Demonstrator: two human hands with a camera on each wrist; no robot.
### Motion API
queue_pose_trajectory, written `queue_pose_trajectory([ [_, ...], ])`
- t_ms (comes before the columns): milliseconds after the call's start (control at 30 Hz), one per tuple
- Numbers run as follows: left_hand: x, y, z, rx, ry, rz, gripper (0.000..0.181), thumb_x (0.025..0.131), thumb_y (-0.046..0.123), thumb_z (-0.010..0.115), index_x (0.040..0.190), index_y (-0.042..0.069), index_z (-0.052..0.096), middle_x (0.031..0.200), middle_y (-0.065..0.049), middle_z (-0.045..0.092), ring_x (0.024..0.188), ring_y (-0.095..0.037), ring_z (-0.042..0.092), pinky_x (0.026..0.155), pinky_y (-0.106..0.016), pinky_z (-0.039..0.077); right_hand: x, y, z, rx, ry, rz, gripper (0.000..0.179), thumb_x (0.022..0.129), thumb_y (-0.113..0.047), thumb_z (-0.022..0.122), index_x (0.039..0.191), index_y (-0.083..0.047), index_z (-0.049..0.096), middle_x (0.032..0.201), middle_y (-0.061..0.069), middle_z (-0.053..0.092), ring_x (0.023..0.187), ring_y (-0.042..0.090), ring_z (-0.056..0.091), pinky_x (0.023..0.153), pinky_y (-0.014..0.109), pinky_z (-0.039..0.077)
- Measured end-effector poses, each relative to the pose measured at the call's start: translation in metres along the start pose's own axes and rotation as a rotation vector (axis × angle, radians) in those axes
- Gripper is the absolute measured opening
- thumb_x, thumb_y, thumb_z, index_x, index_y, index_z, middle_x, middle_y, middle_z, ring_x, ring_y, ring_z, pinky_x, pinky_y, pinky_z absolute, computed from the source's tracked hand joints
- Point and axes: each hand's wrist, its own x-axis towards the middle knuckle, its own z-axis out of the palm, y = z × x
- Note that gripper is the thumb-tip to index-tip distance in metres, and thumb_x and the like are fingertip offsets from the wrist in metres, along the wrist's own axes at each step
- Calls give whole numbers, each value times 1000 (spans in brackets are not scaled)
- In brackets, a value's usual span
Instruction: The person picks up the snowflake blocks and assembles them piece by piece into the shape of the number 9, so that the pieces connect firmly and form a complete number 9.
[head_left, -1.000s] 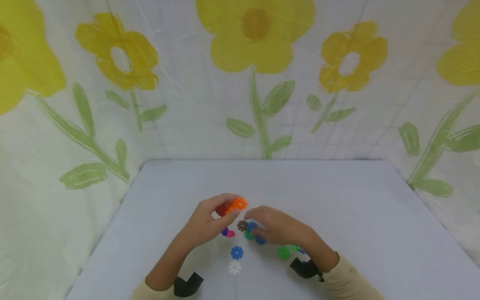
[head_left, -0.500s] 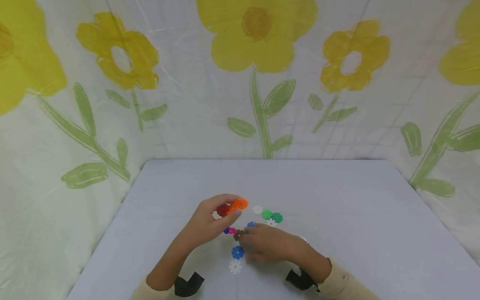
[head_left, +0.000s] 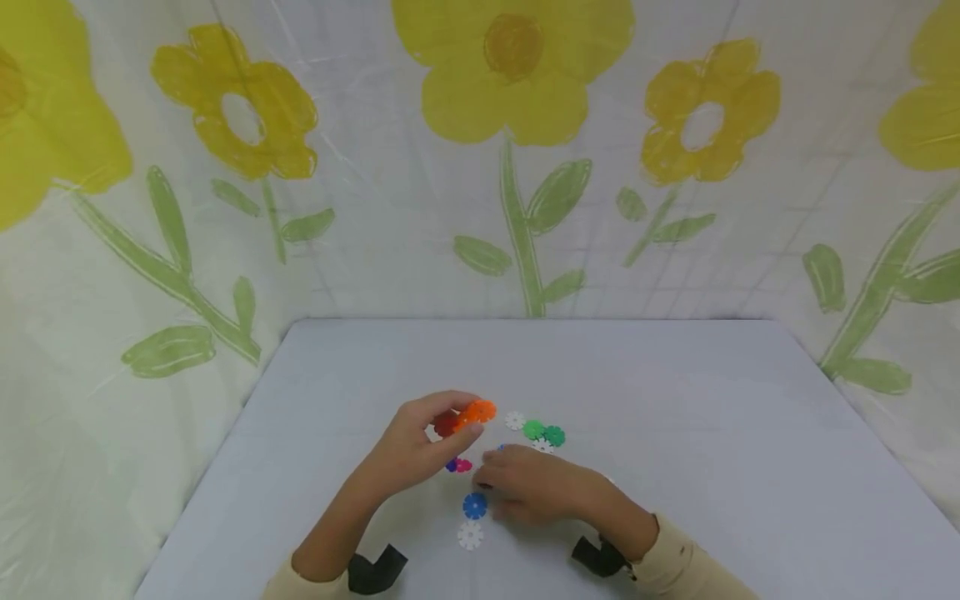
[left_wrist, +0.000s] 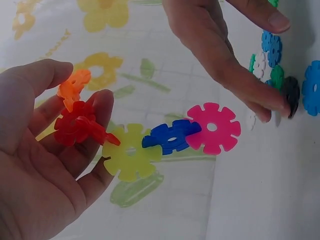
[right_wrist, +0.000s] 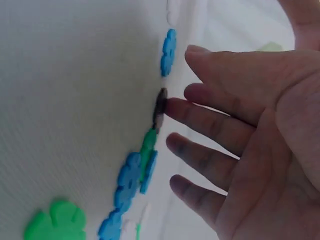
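Observation:
My left hand (head_left: 423, 433) holds up a chain of interlocking plastic snowflake discs. In the left wrist view, its thumb and fingers pinch the orange disc (left_wrist: 74, 86), and the red discs (left_wrist: 75, 122) lie against the fingers. From there a yellow disc (left_wrist: 132, 169), a dark blue disc (left_wrist: 162, 140) and a pink disc (left_wrist: 224, 132) run on past the hand. My right hand (head_left: 540, 485) is low over the table, its fingers loosely extended. One fingertip is right at a dark brown disc (right_wrist: 160, 107), beside green (right_wrist: 148, 145) and blue discs (right_wrist: 127, 182).
On the white table (head_left: 675, 400), a blue disc (head_left: 474, 512) and a white disc (head_left: 471, 542) lie in front, between the forearms. Beyond the right hand lie a white disc (head_left: 514, 421) and two green ones (head_left: 555, 436). A flower-printed sheet (head_left: 375, 250) hangs behind.
My right hand has come down and toward the front left over the loose discs, uncovering the white and green discs behind it. The brown disc has shifted slightly. My left hand stays nearly still.

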Motion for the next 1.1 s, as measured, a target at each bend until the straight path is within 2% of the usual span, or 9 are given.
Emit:
queue_pose_trajectory([
  [67, 0, 0, 0, -1, -4, -4, 30, 94, 22, 72, 123, 15, 68, 109, 9, 69, 83, -11, 61, 76, -29, 57, -2, -2, -2, 22, -7, 27, 36, 91, -26, 76, 126, -23, 68, 118, -13, 65, 110, 6, 59, 92, 23, 50],
  [200, 0, 0, 0, -2, -14, -19, 27, 94, 23, 71, 121, 16, 69, 105, 11, 69, 82, -12, 61, 74, -28, 56, -5, -6, -5, 24, -36, 74, 29, 89, -14, 77, 115, -24, 72, 101, -15, 65, 90, 2, 54, 80, 17, 49],
  [367, -1, -1, 2, -30, -6, -32, 17, 96, 23, 69, 112, 19, 72, 97, 13, 68, 81, -14, 61, 72, -29, 56, -9, -7, -4, -10, -40, 143, 30, 83, -3, 79, 105, -21, 73, 92, -13, 60, 84, 2, 52, 78, 19, 50],
  [567, 1, -3, 3, -75, 53, 9, 8, 97, 20, 68, 101, 19, 75, 101, 11, 69, 91, -14, 63, 75, -32, 57, -12, -2, -8, 2, -47, 234, 26, 74, -4, 85, 87, -19, 67, 80, -12, 53, 75, 5, 48, 70, 21, 48],
  [667, 2, -5, 4, -74, 94, 0, 7, 96, 21, 69, 94, 20, 76, 100, 9, 67, 95, -14, 63, 77, -33, 57, -12, 0, -9, 66, -70, 265, 26, 79, -10, 85, 82, -21, 61, 74, -11, 51, 70, 7, 47, 65, 21, 46],
  [767, 1, -6, 2, -97, 93, -46, 10, 97, 23, 68, 91, 20, 76, 90, 7, 65, 83, -15, 62, 68, -33, 56, -16, 3, -14, 162, -68, 246, 25, 87, -17, 80, 82, -22, 56, 69, -11, 50, 64, 5, 47, 59, 20, 43],
  [867, 1, -6, 0, -141, 40, -93, 12, 98, 23, 66, 94, 17, 76, 84, 5, 66, 76, -17, 63, 65, -32, 56, -23, 7, -25, 270, 22, 171, 20, 93, -21, 74, 85, -23, 56, 69, -11, 53, 61, 3, 47, 57, 20, 43],
  [967, 1, -4, 0, -173, -17, -118, 15, 99, 22, 64, 96, 12, 74, 82, 3, 68, 75, -18, 65, 68, -32, 57, -28, 10, -39, 328, 197, 67, 14, 95, -16, 72, 90, -20, 60, 77, -12, 61, 66, 2, 52, 62, 19, 49],
  [1100, 1, -4, 2, -207, -77, -132, 16, 100, 20, 62, 95, 8, 72, 82, 0, 68, 74, -22, 66, 68, -32, 58, -34, 8, -52, 308, 432, -31, 8, 94, -11, 71, 98, -17, 66, 91, -12, 67, 76, 3, 58, 70, 22, 54],
])
